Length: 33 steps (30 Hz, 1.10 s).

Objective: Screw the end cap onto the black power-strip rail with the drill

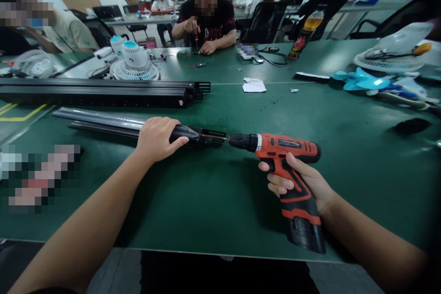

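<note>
My left hand (156,138) is wrapped over the near end of a long black strip housing (103,124) that lies flat on the green table (213,202). My right hand (299,181) grips the handle of an orange and black cordless drill (285,165). The drill points left, and its bit touches the black end cap (206,138) of the housing. The fingers of both hands are closed round what they hold.
Longer black strips (99,92) lie behind. White fan parts (134,62) sit at the back left, blue fan blades (365,80) and a fan grille (389,55) at the right. A bottle (306,32) and paper scraps (254,85) lie mid-table. A person opposite works with a screwdriver.
</note>
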Available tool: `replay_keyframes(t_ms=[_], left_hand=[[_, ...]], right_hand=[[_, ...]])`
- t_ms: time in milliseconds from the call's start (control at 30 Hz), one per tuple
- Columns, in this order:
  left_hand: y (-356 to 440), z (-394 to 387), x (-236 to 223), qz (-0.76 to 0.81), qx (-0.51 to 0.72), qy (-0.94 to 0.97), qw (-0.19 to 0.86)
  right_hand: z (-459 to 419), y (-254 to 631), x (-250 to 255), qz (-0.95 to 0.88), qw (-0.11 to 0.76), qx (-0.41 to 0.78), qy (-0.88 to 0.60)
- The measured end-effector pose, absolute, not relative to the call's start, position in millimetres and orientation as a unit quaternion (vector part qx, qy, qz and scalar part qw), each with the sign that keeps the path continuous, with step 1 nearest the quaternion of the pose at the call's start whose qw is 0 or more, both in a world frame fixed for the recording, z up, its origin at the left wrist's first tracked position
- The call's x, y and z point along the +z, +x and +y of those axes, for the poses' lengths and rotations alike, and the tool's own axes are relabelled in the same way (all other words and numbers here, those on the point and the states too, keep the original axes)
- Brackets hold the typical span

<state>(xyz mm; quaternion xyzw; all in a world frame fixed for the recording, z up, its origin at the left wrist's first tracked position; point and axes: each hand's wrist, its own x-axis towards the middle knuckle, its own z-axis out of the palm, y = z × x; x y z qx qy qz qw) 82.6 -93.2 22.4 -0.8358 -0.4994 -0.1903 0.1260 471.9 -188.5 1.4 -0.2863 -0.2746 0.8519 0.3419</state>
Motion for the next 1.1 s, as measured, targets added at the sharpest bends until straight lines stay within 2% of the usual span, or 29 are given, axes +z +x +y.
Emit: replay_keyframes(t_ms=[500,1100], left_hand=[[80.7,-91.0,21.2,-0.497,-0.171,-0.840,0.134],[81.8,-91.3,22.4,-0.503,-0.170,-0.839,0.119]], right_hand=[[-190.4,465.7,3.4,-0.284,0.358,0.849,-0.266],[-190.1,474.3,-1.9,-0.236,0.348,0.853,-0.310]])
